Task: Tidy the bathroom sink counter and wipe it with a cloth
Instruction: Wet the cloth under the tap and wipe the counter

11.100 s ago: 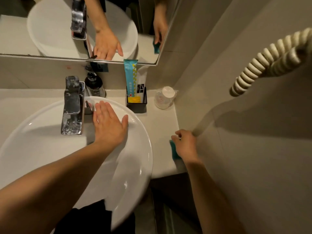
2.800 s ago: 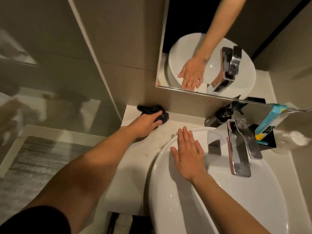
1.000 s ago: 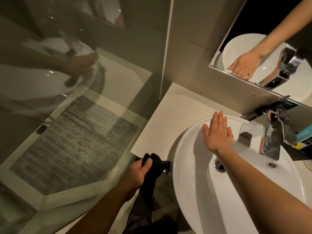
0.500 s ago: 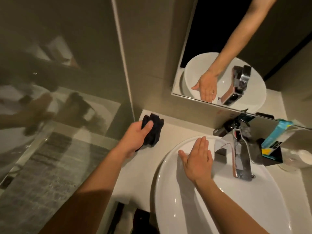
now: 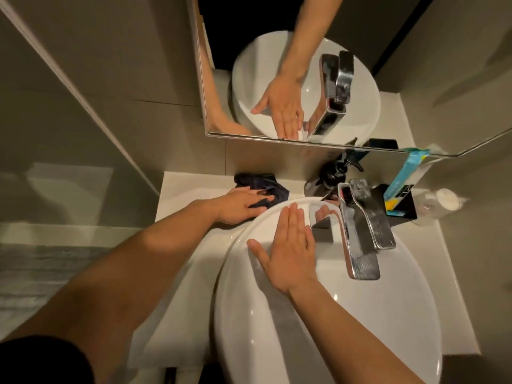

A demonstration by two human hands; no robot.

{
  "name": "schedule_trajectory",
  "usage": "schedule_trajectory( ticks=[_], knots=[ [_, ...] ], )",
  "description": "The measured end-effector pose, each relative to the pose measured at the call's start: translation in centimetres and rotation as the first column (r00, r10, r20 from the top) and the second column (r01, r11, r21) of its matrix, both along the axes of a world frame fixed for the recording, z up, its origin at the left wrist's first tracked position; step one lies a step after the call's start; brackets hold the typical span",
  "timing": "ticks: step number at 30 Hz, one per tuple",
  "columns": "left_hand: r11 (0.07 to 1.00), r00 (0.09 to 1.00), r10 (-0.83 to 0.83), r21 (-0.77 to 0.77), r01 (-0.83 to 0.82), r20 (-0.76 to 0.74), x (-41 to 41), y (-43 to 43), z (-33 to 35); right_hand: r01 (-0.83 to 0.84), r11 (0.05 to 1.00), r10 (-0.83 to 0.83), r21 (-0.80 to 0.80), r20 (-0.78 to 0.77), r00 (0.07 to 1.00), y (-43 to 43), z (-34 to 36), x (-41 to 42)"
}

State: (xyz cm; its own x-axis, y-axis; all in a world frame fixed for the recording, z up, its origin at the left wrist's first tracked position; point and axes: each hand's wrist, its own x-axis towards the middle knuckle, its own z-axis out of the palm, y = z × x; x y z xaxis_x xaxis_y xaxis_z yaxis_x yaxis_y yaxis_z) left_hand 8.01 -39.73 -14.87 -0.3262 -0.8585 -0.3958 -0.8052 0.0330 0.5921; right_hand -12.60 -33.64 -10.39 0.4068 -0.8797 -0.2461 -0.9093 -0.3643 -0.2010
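Cloth (image 5: 260, 187), dark & bunched, sits at back of counter (image 5: 180, 206) w/ left hand (image 5: 238, 206) pressed flat on it, fingers spread, not clenched. Right hand (image 5: 291, 245) lies open on sink (image 5: 388, 314) rim, holding nothing. Wiping step underway; next likely a sweep toward front edge, keeping pressure.

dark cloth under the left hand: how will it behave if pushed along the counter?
The dark cloth is probably floppy: it lies crumpled in folds, so it should bunch rather than slide flat. Likely light. Flattened under the left hand, it should drag along the counter, perhaps snagging against the basin rim.
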Motion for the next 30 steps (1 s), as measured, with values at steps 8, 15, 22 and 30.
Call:
schedule_trajectory(
  ticks=[8,15,22,30],
  knots=[
    [0.987,0.971,0.161,0.053,-0.154,-0.175,1.3,5.0,1.2,0.001,1.0,-0.001,-0.001,-0.014,1.0,0.1,0.1,0.1],
    [0.949,0.936,0.316,0.071,-0.308,-0.155,1.3,11.7,1.1,-0.007,1.0,0.008,0.029,-0.023,1.0,0.2,0.5,0.1],
    [0.876,0.861,0.482,0.074,-0.477,-0.163,-0.1,19.3,0.9,0.019,0.999,-0.016,0.05,-0.067,0.998,0.3,0.9,0.3],
    [0.757,0.734,0.65,0.082,-0.649,-0.197,-3.6,26.3,1.0,-0.007,0.991,0.002,0.132,0.042,0.999,4.9,2.3,0.1]
  ],
)
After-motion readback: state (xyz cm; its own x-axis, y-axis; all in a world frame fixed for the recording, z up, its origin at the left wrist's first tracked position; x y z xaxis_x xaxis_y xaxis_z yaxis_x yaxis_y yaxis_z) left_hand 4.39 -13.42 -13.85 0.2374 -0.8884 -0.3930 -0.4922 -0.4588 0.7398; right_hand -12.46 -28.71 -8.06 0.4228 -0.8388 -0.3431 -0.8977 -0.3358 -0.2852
